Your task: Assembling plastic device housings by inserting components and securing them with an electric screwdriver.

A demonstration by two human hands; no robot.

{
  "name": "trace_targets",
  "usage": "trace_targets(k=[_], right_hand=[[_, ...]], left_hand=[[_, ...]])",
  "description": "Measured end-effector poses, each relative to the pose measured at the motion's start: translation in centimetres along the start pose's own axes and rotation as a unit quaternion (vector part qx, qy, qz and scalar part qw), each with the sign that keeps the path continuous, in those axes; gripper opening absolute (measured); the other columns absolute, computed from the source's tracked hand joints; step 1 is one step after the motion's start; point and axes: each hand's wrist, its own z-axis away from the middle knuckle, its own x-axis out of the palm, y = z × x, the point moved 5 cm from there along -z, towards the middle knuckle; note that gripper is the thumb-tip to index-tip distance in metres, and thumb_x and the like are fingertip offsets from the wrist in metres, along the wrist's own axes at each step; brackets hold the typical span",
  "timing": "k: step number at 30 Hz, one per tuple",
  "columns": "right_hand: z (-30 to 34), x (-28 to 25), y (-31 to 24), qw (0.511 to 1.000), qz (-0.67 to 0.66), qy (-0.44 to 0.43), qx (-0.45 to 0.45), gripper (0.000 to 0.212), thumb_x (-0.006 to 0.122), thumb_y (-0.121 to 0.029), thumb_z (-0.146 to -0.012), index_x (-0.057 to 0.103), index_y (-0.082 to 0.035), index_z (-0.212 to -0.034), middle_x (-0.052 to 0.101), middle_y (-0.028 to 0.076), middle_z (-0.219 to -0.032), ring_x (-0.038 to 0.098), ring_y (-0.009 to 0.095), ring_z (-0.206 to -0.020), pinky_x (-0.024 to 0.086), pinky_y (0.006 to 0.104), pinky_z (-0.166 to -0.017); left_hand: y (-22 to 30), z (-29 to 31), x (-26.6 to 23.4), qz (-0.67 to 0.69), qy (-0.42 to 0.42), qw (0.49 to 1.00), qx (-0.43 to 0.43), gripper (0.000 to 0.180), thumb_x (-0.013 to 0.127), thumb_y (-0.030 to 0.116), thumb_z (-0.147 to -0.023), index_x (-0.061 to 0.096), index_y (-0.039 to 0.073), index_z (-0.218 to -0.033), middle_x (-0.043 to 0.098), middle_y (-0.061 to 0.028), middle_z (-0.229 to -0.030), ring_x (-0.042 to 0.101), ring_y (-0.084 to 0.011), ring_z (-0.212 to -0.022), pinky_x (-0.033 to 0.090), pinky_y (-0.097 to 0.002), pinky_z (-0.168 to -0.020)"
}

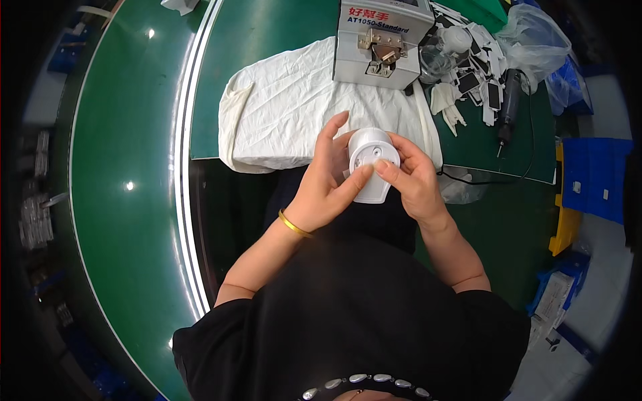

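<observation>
While the white plastic housing (372, 160) is held above the near edge of the green tabletop (267, 40), both hands enclose it. The left hand (326, 187) keeps a closed grip on its left side, thumb on the face. The right hand (413, 175) grips the right side likewise. Behind lie a white cloth (294, 113), a grey screw feeder (380, 41) and an electric screwdriver (508, 110).

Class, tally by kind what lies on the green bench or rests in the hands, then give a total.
White plastic housing, held in both hands: 1
White cloth: 1
Grey box-shaped machine: 1
Black electric screwdriver: 1
Total: 4
</observation>
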Motion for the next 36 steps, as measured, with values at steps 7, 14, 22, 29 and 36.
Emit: trace_targets(k=[7,14,22,29,36], right_hand=[[-1.4,-4.9,-1.7,0.987,0.108,0.097,-0.07,0.037,0.065,-0.003,-0.092,0.057,0.005,-0.127,0.065,0.009,-0.117,0.061,0.014,-0.105,0.048,0.027,-0.095],[-3.4,-26.6,-9.7,0.713,0.48,0.497,-0.118,0.049,0.077,-0.022,-0.083,0.061,0.001,-0.123,0.064,0.017,-0.117,0.063,0.025,-0.108,0.049,0.0348,-0.093],[-3.7,-33.7,-9.3,0.667,0.503,0.549,0.025,0.058,0.078,-0.019,-0.071,0.06,0.006,-0.12,0.067,0.018,-0.11,0.066,0.027,-0.099,0.051,0.0371,-0.086],[-2.1,-34.2,-7.2,0.942,-0.079,0.325,-0.025,0.041,0.068,-0.012,-0.079,0.059,0.0,-0.117,0.064,0.012,-0.101,0.063,0.023,-0.076,0.052,0.0365,-0.069],[-2.8,-16.0,-13.5,0.948,-0.251,0.034,-0.191,0.068,0.058,-0.002,-0.078,0.039,-0.004,-0.143,0.054,0.012,-0.117,0.056,0.028,-0.111,0.04,0.0476,-0.108]], left_hand=[[1.6,-1.1,1.6,-0.514,-0.023,0.803,0.301,0.088,0.085,0.009,-0.061,0.044,0.008,-0.139,0.047,-0.0192,-0.135,0.044,-0.0412,-0.128,0.037,-0.0461,-0.108],[0.4,-1.7,-0.3,-0.5,0.002,0.81,0.307,0.074,0.087,0.011,-0.061,0.058,0.012,-0.129,0.049,-0.0193,-0.135,0.047,-0.0403,-0.126,0.039,-0.0453,-0.105],[0.3,-1.1,-0.1,-0.496,0.008,0.806,0.323,0.073,0.089,0.015,-0.061,0.062,0.017,-0.129,0.048,-0.02,-0.139,0.046,-0.0396,-0.129,0.04,-0.0447,-0.106],[0.3,-0.7,0.0,-0.488,0.008,0.804,0.34,0.071,0.088,0.018,-0.063,0.061,0.016,-0.129,0.051,-0.02,-0.135,0.049,-0.0393,-0.126,0.04,-0.0443,-0.105],[0.3,-0.9,-0.3,-0.491,0.014,0.8,0.344,0.072,0.088,0.021,-0.064,0.061,0.014,-0.13,0.051,-0.0204,-0.135,0.049,-0.0396,-0.125,0.039,-0.0449,-0.104]])
